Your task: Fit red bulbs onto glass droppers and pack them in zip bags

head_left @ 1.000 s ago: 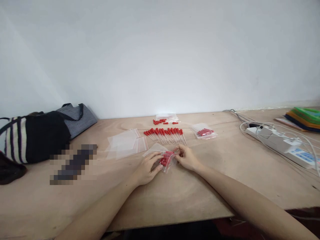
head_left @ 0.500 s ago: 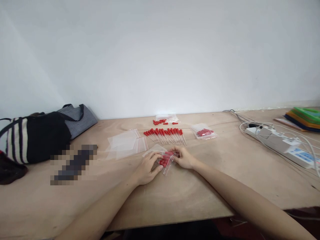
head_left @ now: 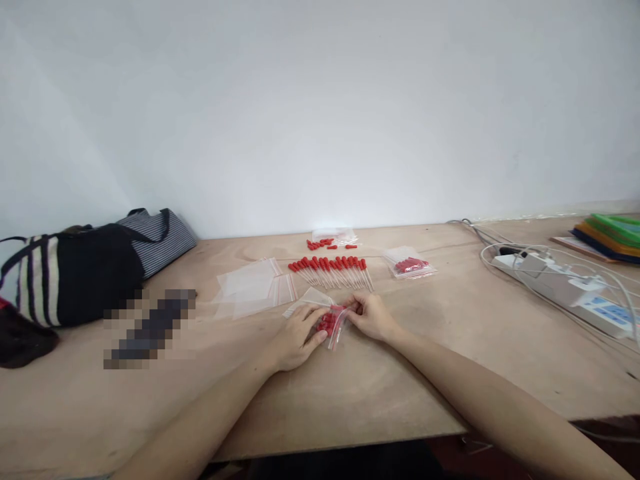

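Note:
Between my hands is a clear zip bag (head_left: 338,329) with several red-bulbed droppers in it; its mouth, with the red stripe, points toward me. My left hand (head_left: 299,339) grips the bag's left side, thumb in front and fingers behind. On the other side, my right hand (head_left: 369,316) pinches the bag's right edge with fingertips pressed together. Part of the bag is hidden by the fingers. Just beyond lies a row of droppers (head_left: 333,268) with red rubber bulbs and thin pale stems. A flat clear bag (head_left: 313,298) lies behind my left hand.
Flat zip bags (head_left: 250,290) overlap to the left. A filled bag (head_left: 411,265) lies right of the droppers. Loose red bulbs (head_left: 319,244) sit near the wall. Cloth bags (head_left: 95,267) and a blurred-out dark object (head_left: 153,328) are left; a power strip (head_left: 565,287) and coloured trays (head_left: 613,235) right.
The zip bag's mouth has shifted slightly to the right, and my right fingers have closed nearer its edge. My left hand has barely moved.

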Tool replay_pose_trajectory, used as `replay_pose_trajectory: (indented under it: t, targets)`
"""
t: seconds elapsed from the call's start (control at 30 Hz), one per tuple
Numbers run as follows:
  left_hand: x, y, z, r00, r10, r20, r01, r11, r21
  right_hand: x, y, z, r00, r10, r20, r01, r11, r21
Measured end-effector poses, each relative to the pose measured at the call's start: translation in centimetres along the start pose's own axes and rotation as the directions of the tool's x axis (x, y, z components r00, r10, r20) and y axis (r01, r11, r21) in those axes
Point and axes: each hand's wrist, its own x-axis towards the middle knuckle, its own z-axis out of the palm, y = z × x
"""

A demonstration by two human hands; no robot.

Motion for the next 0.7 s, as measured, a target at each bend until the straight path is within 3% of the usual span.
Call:
replay_pose_trajectory:
  t: [0.07,0.23,0.37,0.53,0.6,0.7]
  targets:
    - [-0.1,-0.2,0.1,1.000,-0.009,0.000,0.009,1.000,0.013,-0.1,-0.1,0.1,0.998,-0.041,-0.040,0.037,0.993,-0.108]
    - [-0.2,-0.9,0.5,1.000,-0.003,-0.011,0.004,0.997,0.074,-0.3,-0.2,-0.3,0.990,-0.114,0.078,0.124,0.981,-0.151]
    - [-0.1,-0.9,0.2,0.994,0.036,0.105,-0.048,0.993,0.112,-1.2,-0.1,-1.0,0.994,-0.106,0.012,0.105,0.957,-0.269]
    - [0.2,-1.5,-0.5,0.968,0.066,0.242,-0.103,0.984,0.144,-2.6,-0.1,-2.2,0.959,-0.262,0.111,0.283,0.915,-0.288]
    - [0.2,-2.3,-0.7,0.981,0.057,0.185,-0.089,0.982,0.166,-3.2,0.0,-2.8,0.943,-0.290,0.167,0.324,0.913,-0.249]
    - [0.0,-3.0,-1.0,0.998,0.042,-0.040,-0.035,0.984,0.176,-3.7,0.2,-3.6,0.927,-0.320,0.196,0.361,0.901,-0.238]
